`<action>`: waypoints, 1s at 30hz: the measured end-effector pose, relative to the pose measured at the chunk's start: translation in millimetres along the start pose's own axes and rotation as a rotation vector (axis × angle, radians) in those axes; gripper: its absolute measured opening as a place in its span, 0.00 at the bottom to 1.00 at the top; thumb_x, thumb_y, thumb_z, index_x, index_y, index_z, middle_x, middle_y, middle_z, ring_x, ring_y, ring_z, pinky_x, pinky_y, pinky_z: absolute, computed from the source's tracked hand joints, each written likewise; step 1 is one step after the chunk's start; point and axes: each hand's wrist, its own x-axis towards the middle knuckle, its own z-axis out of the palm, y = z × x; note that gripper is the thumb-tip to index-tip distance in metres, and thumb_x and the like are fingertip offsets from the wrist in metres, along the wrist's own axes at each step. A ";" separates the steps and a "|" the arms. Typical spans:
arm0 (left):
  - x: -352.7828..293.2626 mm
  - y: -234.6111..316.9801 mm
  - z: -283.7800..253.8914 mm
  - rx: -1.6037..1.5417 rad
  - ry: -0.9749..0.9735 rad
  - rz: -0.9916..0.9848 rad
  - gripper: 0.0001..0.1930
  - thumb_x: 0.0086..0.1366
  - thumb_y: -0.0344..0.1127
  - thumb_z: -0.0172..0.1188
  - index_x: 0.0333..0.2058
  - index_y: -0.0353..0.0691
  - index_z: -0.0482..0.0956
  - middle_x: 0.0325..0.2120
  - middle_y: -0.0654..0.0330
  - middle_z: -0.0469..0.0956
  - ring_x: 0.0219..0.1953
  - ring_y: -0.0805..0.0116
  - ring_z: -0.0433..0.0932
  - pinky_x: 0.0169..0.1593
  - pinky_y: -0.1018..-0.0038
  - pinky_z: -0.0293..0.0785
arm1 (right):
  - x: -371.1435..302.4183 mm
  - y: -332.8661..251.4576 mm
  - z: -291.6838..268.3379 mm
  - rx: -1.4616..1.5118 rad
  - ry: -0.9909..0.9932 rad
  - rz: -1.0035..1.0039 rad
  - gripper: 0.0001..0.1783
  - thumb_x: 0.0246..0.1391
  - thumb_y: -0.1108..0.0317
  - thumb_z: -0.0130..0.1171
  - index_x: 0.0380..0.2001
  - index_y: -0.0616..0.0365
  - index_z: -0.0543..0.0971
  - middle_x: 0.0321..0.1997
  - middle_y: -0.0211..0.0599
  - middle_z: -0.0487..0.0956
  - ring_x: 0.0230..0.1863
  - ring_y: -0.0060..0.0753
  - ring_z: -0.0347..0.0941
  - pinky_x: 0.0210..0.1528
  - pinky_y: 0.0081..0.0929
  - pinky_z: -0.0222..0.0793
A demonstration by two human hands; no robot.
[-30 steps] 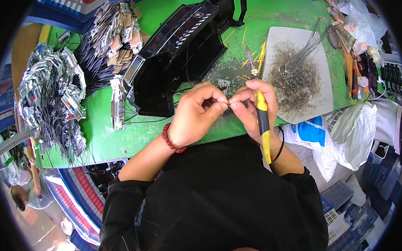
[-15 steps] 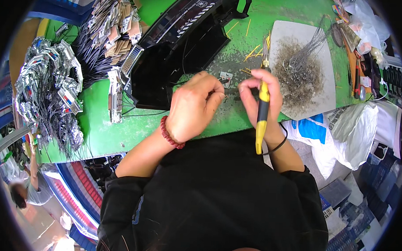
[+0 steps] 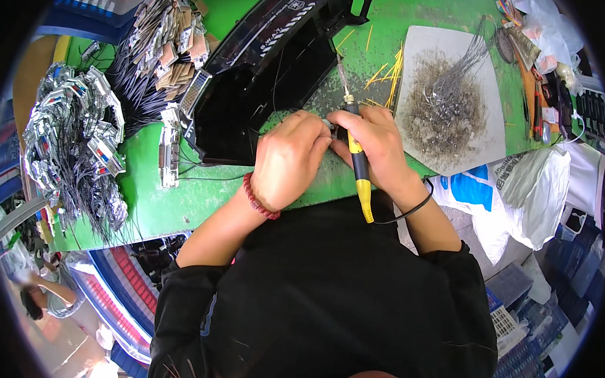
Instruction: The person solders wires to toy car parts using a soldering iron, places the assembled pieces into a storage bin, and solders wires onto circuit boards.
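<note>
Our right hand (image 3: 379,142) is closed round the yellow-and-black handle of a soldering iron (image 3: 361,168); the metal tip points up and away from us, ahead of the grip, while its black cord (image 3: 411,214) runs back from the handle's end toward the right forearm; our left hand (image 3: 285,155) faces it with thumb and fingertips drawn together, red beads (image 3: 259,199) round the wrist; a small part (image 3: 328,126) shows between the two hands, too covered for us to tell what the left fingertips have hold of. Ahead and left of the grip lies a black plastic shell (image 3: 244,101), which carries white lettering, a small badge and slanted white stripes; farther left we have two heaps of wired parts, one silvery (image 3: 78,131), one with brown card (image 3: 177,51); ahead and right of the grip are thin yellow sticks (image 3: 394,75) and a pale board (image 3: 417,50) strewn with dark grit; nearer us on the right, a white bag (image 3: 472,195) bears a blue patch and grey printed characters.
</note>
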 end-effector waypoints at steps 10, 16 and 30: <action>-3.6 -12.6 19.8 0.143 0.094 0.114 0.07 0.51 0.24 0.66 0.27 0.38 0.76 0.27 0.57 0.78 0.31 0.56 0.78 0.34 0.67 0.75 | -7.8 0.3 1.5 -0.061 0.007 -0.012 0.23 0.44 0.68 0.66 0.48 0.49 0.76 0.30 0.27 0.81 0.44 0.41 0.75 0.46 0.36 0.64; -2.1 -17.0 21.7 0.165 0.075 0.116 0.08 0.49 0.23 0.66 0.26 0.39 0.75 0.28 0.58 0.79 0.31 0.57 0.79 0.34 0.67 0.75 | -14.8 15.2 -11.6 -0.186 0.009 -0.049 0.16 0.48 0.69 0.61 0.44 0.48 0.80 0.28 0.26 0.80 0.39 0.37 0.76 0.43 0.35 0.65; -5.6 -11.8 17.9 0.182 0.043 0.148 0.08 0.50 0.21 0.65 0.27 0.38 0.76 0.31 0.56 0.79 0.35 0.55 0.79 0.39 0.66 0.76 | -93.5 40.1 -77.7 0.397 0.599 0.378 0.35 0.63 0.42 0.50 0.52 0.70 0.76 0.25 0.33 0.75 0.21 0.17 0.64 0.24 0.16 0.59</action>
